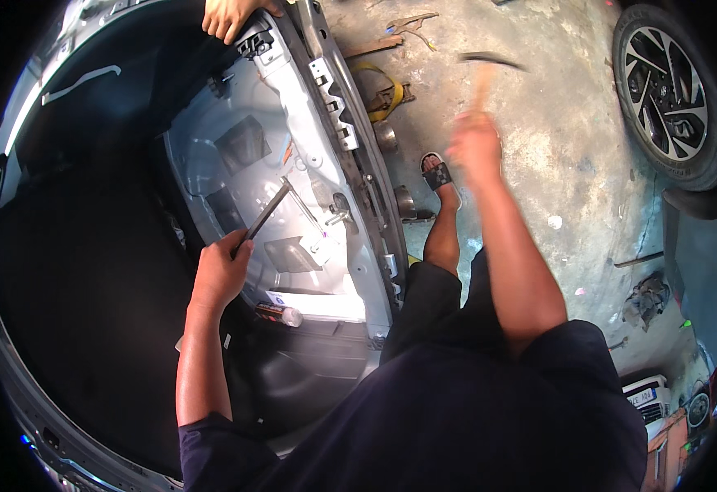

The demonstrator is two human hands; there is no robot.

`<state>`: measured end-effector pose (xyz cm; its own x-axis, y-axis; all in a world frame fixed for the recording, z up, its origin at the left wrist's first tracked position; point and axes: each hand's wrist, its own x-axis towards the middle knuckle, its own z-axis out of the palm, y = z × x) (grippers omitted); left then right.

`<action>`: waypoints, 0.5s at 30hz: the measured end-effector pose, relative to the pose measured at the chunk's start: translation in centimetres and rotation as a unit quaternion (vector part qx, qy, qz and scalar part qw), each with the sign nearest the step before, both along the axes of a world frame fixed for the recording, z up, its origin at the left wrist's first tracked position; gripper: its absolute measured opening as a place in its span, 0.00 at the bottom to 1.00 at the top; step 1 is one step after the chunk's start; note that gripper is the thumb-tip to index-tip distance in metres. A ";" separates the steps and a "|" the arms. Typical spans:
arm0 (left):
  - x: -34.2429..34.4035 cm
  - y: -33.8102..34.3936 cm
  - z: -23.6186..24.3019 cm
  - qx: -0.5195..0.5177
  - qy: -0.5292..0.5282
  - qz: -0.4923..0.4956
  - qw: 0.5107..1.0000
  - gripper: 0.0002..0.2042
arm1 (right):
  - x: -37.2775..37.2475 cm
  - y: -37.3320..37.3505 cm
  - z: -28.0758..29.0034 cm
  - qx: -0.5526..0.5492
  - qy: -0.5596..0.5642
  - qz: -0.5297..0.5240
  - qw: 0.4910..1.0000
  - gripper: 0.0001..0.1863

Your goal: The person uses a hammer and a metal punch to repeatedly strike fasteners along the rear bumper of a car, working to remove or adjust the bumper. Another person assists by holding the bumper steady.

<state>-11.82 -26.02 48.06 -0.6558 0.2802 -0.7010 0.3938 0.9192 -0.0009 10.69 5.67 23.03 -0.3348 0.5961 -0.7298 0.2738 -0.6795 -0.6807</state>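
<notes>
My left hand (221,271) is closed around a dark flat metal bar (267,211) over the open rear of a car. The bar slants up and away, its far end near the bare metal inside the trunk (301,205); whether it touches is unclear. Out to the right, above the floor, my right hand (475,148) grips a hammer (481,86). Motion smears the hammer, but its light handle and thin dark head show. Another person's hand (229,18) rests on the far corner of the trunk frame.
Along the opening runs the car's rear edge (350,139) with metal brackets. A spray can (278,313) lies in the trunk's near side. A yellow strap (387,94) and scraps lie on the concrete floor (555,156). A wheel (666,94) stands far right; my sandalled foot (436,174) is below.
</notes>
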 end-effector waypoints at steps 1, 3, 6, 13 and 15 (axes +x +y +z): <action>0.1 -0.7 0.2 -0.009 0.003 0.011 1.000 0.18 | 1.5 2.2 -0.8 0.050 0.023 -0.095 0.994 0.08; 0.5 -2.2 0.3 -0.028 0.004 0.034 0.999 0.18 | 2.7 6.1 1.3 0.067 -0.012 -0.191 0.979 0.08; 0.9 -4.4 -0.3 -0.018 -0.003 0.032 0.999 0.18 | 1.1 3.4 -2.9 -0.009 -0.111 -0.297 0.948 0.09; 1.5 -2.8 -1.1 -0.040 -0.036 0.052 0.997 0.18 | -4.5 -7.9 -1.3 -0.153 0.086 0.213 0.961 0.14; 2.3 -2.0 0.1 -0.060 -0.046 0.097 0.992 0.18 | -3.6 -4.0 1.2 -0.067 0.046 0.129 0.988 0.06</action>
<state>-9.54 -28.04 48.18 -0.6203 0.0655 -0.7816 0.2121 0.9734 -0.0868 7.12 1.70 24.23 -0.5324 0.3824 -0.7552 0.3903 -0.6807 -0.6198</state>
